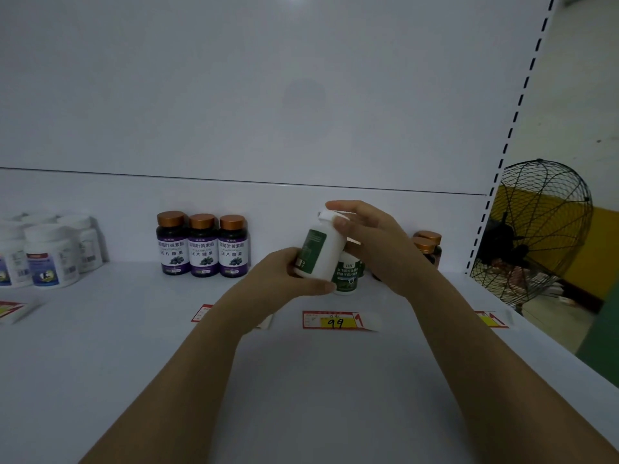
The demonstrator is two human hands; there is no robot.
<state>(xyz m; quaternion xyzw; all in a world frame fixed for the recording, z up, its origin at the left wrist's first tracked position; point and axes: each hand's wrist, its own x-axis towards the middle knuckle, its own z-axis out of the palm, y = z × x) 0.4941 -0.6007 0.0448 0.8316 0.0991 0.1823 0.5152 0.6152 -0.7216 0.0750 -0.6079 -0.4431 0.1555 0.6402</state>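
Two hands meet at the frame's centre on a tilted white bottle point(321, 249) — the left hand point(288, 276) grips its base, the right hand point(371, 242) pinches the cap. Just behind, a green-labelled bottle point(348, 276) stands on the shelf point(134, 329).

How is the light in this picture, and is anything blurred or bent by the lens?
Head view: dim, even light with a grey-blue cast; a faint round shadow on the back panel; the white bottle looks soft; the 99 price tag is legible; the slotted upright leans and curves slightly, wide-angle distortion.
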